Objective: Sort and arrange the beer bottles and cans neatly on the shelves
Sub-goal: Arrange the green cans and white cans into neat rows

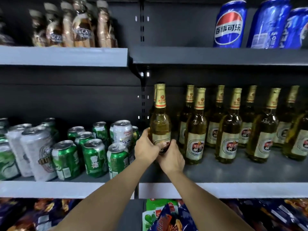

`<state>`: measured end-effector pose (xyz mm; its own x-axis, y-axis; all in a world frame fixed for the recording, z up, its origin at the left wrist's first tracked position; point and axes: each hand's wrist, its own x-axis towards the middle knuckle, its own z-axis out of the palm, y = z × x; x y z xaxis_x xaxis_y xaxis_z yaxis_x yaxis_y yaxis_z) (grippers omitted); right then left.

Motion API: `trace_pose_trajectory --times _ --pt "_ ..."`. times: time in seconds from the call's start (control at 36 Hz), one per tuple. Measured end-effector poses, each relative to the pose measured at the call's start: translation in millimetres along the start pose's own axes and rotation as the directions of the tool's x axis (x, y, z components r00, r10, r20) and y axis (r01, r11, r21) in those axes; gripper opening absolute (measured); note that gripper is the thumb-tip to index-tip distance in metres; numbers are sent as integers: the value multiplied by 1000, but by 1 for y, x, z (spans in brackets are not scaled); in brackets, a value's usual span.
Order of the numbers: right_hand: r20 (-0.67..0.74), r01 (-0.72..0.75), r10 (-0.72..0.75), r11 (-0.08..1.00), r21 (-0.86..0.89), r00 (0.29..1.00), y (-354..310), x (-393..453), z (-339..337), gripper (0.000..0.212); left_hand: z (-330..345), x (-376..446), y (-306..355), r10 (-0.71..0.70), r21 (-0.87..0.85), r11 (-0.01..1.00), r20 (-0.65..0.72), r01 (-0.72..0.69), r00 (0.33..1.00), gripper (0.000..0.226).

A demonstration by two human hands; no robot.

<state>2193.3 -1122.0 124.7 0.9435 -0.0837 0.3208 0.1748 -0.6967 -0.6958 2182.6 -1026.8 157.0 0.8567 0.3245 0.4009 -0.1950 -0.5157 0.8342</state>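
Both hands wrap low around the beer bottle (pixel 160 124), left hand (pixel 146 147) and right hand (pixel 171 157) curled tight, at the bottle row's left end. Risk: an elbow swing topples the green cans (pixel 95 157) alongside.

Glossy amber glass beer bottles (pixel 196 130) with gold foil necks, paper labels; shiny dented metal cans (pixel 95 157); matt grey painted shelf (pixel 233 172).

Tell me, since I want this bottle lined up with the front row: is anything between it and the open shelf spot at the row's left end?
Nothing visible. Both the left hand and right hand grip the bottle above bare shelf, left of the nearest front bottle.
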Motion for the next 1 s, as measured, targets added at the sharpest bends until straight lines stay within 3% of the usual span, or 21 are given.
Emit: trace_pose_trajectory --times 0.28,0.5,0.72,0.89,1.0 --pt "27 -63 64 998 -18 998 3 20 16 54 13 25 -18 -13 34 999 44 11 999 71" --pt "9 -25 25 998 -66 1000 3 26 23 60 13 32 -31 -29 -73 997 51 33 998 59" --pt "-52 -61 57 996 -67 997 6 23 25 60 19 30 -33 0 -148 989 121 18 993 64" --pt "-2 -67 67 996 -62 998 4 21 23 57 21 26 -31 -14 -161 986 122 34 992 68" --pt "53 -66 69 997 -45 996 9 13 19 78 20 16 -25 4 -115 993 72 5 997 64"
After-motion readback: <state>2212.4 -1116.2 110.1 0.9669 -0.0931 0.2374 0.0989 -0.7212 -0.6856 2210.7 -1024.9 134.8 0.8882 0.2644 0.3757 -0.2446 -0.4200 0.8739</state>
